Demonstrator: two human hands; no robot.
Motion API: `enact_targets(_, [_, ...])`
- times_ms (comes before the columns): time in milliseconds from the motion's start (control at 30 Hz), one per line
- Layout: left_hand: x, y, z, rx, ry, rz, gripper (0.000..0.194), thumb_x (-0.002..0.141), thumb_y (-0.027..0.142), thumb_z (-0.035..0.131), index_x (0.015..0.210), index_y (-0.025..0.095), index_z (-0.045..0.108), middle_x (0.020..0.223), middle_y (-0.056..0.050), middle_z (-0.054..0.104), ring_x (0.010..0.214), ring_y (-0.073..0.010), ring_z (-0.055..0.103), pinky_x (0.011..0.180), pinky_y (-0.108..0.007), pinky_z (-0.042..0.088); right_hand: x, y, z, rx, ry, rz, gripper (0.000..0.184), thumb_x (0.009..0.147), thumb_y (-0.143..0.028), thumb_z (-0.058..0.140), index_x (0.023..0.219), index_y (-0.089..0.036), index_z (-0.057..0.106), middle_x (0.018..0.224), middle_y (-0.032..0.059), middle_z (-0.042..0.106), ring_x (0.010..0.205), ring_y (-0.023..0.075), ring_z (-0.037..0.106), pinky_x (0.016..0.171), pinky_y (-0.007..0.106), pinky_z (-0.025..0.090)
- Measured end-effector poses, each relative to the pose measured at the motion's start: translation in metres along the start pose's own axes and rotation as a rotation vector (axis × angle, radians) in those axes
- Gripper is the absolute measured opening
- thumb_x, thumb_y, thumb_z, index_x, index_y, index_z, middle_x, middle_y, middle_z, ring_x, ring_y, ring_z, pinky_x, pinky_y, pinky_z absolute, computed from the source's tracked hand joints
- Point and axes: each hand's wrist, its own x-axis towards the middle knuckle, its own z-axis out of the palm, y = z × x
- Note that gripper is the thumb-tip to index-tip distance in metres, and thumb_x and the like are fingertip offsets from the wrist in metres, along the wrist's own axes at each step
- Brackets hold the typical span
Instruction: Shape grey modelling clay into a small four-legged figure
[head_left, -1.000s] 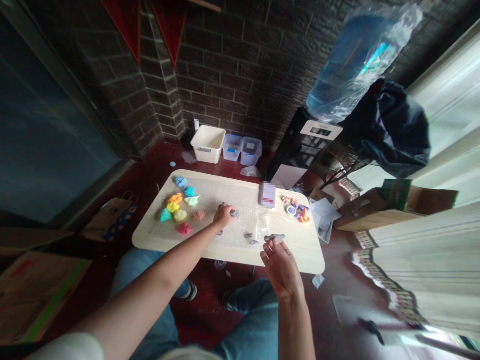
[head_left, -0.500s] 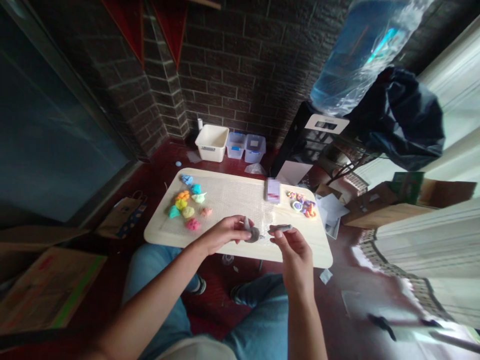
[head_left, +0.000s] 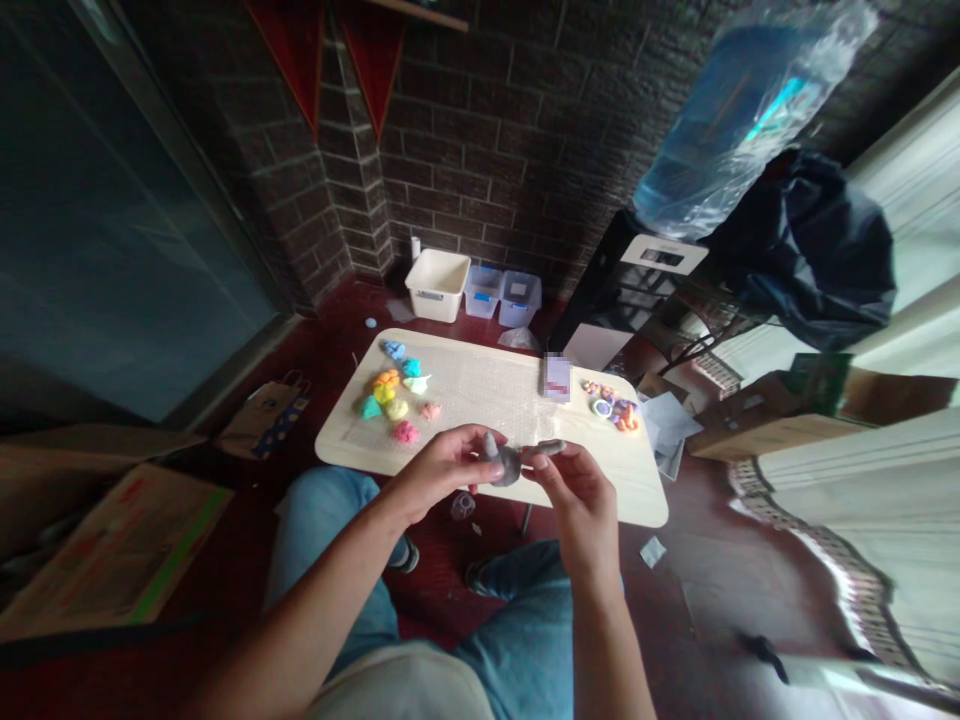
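In the head view my left hand [head_left: 450, 468] is closed on a rounded grey clay piece [head_left: 508, 467] with a small upright nub beside the fingertips. My right hand [head_left: 581, 490] pinches a short grey clay roll [head_left: 553, 447], lying roughly level. The near end of the roll is beside the rounded piece; whether they touch I cannot tell. Both hands are above the front of a pale table [head_left: 630, 490] partly covered by bubble wrap [head_left: 480, 372]. Left of them are several coloured clay lumps, among them a pink one [head_left: 405, 431] and a blue one [head_left: 394, 349].
Small coloured clay shapes [head_left: 626, 415] sit at the table's right end, near a purple box [head_left: 557, 380] at the back edge. Behind stand a cream bin [head_left: 439, 290], two clear tubs and a water dispenser [head_left: 600, 300]. Cardboard boxes [head_left: 127, 550] flank the table.
My left hand has come from the table's middle towards my right hand, bringing the grey clay piece. My right hand has turned and now pinches the roll. The view has shifted slightly.
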Motion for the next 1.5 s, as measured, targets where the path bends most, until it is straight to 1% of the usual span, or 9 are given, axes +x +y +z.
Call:
enact_targets(167, [-0.005,0.002,0.000,0.020,0.020,0.007,0.039,0.070,0.029,0.077,0.104,0.016,0.063,0.089,-0.001,0.064,0.076,-0.0128,0.059,0.057,-0.022,0.041,-0.004,-0.006,0.004,-0.053,-0.004,-0.030,0.021,0.076,-0.038,0.076,0.085,-0.021,0.066,0.081,0.0012,0.071,0.073,0.0161,0.065,0.070,0.032,0.055])
enact_targets(300, [-0.008,0.004,0.001,0.022,0.037,0.008,0.038,0.068,0.029,0.078,0.100,0.016,0.063,0.086,-0.001,0.063,0.075,-0.0129,0.060,0.057,-0.021,0.041,-0.006,-0.009,0.008,-0.079,-0.010,-0.039,0.021,0.076,-0.038,0.076,0.084,-0.021,0.066,0.079,0.0014,0.070,0.072,0.0164,0.065,0.068,0.031,0.055])
enact_targets(600, [-0.012,0.009,0.005,0.048,0.071,0.029,0.039,0.066,0.029,0.078,0.099,0.015,0.062,0.086,0.000,0.061,0.073,-0.0119,0.058,0.059,-0.022,0.042,-0.008,-0.007,0.007,-0.138,-0.036,-0.057,0.019,0.080,-0.037,0.073,0.088,-0.022,0.067,0.088,0.0032,0.072,0.080,0.0174,0.066,0.070,0.030,0.055])
enact_targets(900, [-0.014,0.010,0.004,0.080,0.073,0.036,0.038,0.068,0.029,0.076,0.100,0.015,0.062,0.086,-0.001,0.061,0.072,-0.0120,0.058,0.057,-0.022,0.043,-0.009,-0.009,0.009,-0.157,-0.029,-0.081,0.019,0.080,-0.037,0.073,0.088,-0.021,0.067,0.087,0.0036,0.072,0.082,0.0178,0.066,0.071,0.030,0.055])
enact_targets(1133, [-0.015,0.011,0.005,0.063,0.081,0.029,0.039,0.066,0.029,0.078,0.099,0.016,0.062,0.087,-0.001,0.061,0.070,-0.0110,0.058,0.056,-0.021,0.042,-0.009,-0.008,0.010,-0.163,-0.032,-0.088,0.019,0.080,-0.037,0.073,0.088,-0.022,0.067,0.088,0.0037,0.071,0.083,0.0183,0.066,0.071,0.031,0.055])
enact_targets(1500, [-0.015,0.015,0.006,0.007,0.102,0.006,0.038,0.063,0.024,0.080,0.096,0.015,0.062,0.086,0.000,0.062,0.073,-0.0113,0.058,0.063,-0.023,0.045,-0.009,-0.006,0.011,-0.194,-0.030,-0.083,0.019,0.081,-0.037,0.072,0.088,-0.021,0.067,0.087,0.0031,0.071,0.083,0.0179,0.067,0.071,0.030,0.056])
